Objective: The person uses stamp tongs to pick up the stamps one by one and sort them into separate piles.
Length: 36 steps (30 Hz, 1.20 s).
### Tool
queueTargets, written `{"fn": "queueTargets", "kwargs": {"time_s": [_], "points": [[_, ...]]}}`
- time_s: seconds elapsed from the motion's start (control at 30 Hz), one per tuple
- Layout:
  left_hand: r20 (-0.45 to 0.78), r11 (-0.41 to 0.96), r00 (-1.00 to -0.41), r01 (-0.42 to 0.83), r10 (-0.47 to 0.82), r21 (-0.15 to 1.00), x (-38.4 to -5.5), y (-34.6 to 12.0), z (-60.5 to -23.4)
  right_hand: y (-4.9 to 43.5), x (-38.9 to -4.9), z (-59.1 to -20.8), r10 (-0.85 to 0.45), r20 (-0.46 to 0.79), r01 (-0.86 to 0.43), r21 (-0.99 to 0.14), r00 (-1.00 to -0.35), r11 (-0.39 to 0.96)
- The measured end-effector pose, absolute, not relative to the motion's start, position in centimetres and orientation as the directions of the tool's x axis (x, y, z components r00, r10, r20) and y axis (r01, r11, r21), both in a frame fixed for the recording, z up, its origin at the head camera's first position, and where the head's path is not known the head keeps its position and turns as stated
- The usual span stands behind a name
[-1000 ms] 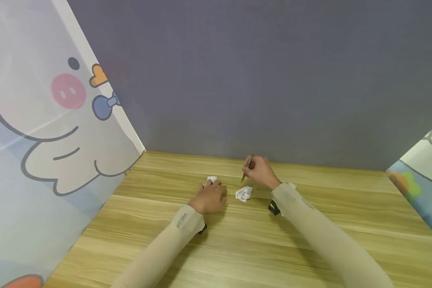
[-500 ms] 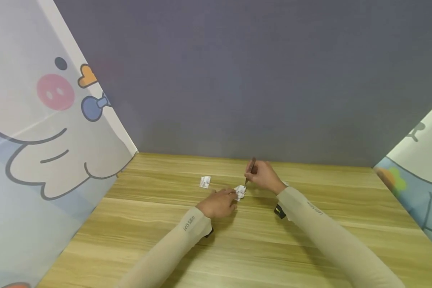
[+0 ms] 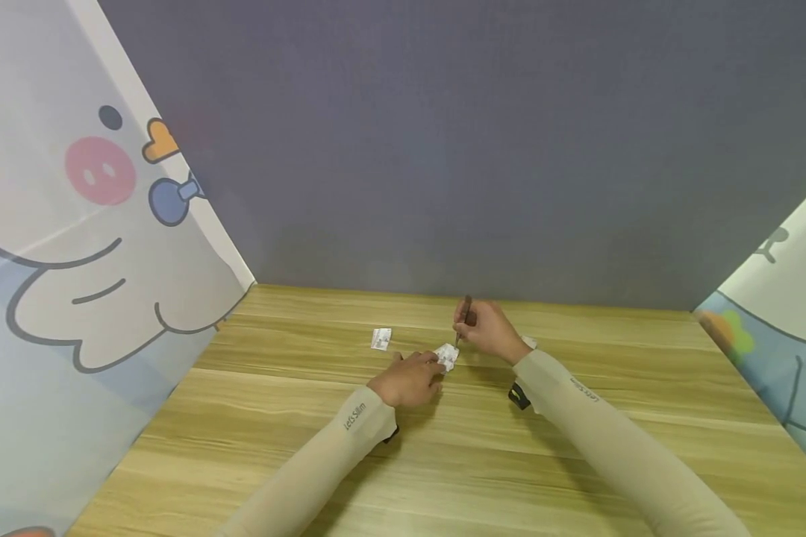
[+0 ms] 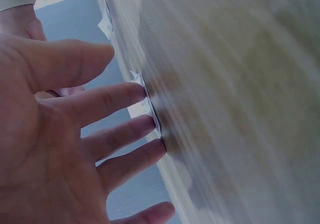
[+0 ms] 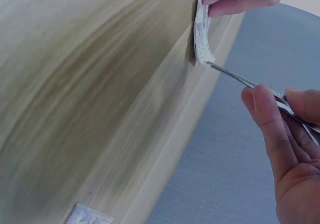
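Observation:
My right hand (image 3: 489, 330) pinches a pair of slim metal tweezers (image 5: 235, 77) between thumb and fingers. Their tips meet the edge of a small pile of white printed papers (image 3: 448, 356), which look like stamps. From the other side, my left hand (image 3: 408, 380) rests its fingertips on this pile, fingers spread and nearly straight. In the left wrist view, the pile (image 4: 145, 108) is partly hidden behind those fingers. The right wrist view has the pile (image 5: 201, 41) bowed up slightly along its length.
Left of the pile lies another small printed paper group (image 3: 380, 338). Beyond the right wrist is a partly hidden piece; a stamp with a toothed edge (image 5: 90, 215) shows in the right wrist view. A grey panel (image 3: 483, 149) rises behind the wooden table (image 3: 443, 477).
My left hand has left the paper group on the left and moved right onto the pile. The tweezers have come down from above to the pile's edge.

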<state>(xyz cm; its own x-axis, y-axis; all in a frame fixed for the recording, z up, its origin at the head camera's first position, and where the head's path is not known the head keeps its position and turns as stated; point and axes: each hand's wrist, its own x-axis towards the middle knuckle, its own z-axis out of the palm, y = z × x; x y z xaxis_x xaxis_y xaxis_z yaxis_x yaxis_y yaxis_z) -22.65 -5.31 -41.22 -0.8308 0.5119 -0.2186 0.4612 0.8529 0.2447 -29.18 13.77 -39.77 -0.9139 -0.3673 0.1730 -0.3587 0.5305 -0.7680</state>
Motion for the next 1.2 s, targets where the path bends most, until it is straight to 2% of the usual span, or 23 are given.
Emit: {"fn": "queueTargets", "kwargs": {"time_s": [0.27, 0.73, 1.2], "points": [[-0.214, 0.865, -0.843, 0.448, 0.493, 0.227, -22.7, -5.5, -41.2, 14.1, -29.2, -39.3, -0.358, 0.231, -0.401, -0.745, -0.904, 0.532], [-0.189, 0.863, -0.849, 0.450, 0.493, 0.231, -22.4, -6.0, -41.2, 14.6, -29.2, -37.9, -0.343, 0.304, -0.440, -0.777, -0.889, 0.450], [-0.135, 0.875, -0.880, 0.414, 0.455, 0.249, -22.8, -8.3, -40.9, 12.3, -30.2, -37.6, -0.314, 0.361, -0.463, -0.806, -0.878, 0.368]]}}
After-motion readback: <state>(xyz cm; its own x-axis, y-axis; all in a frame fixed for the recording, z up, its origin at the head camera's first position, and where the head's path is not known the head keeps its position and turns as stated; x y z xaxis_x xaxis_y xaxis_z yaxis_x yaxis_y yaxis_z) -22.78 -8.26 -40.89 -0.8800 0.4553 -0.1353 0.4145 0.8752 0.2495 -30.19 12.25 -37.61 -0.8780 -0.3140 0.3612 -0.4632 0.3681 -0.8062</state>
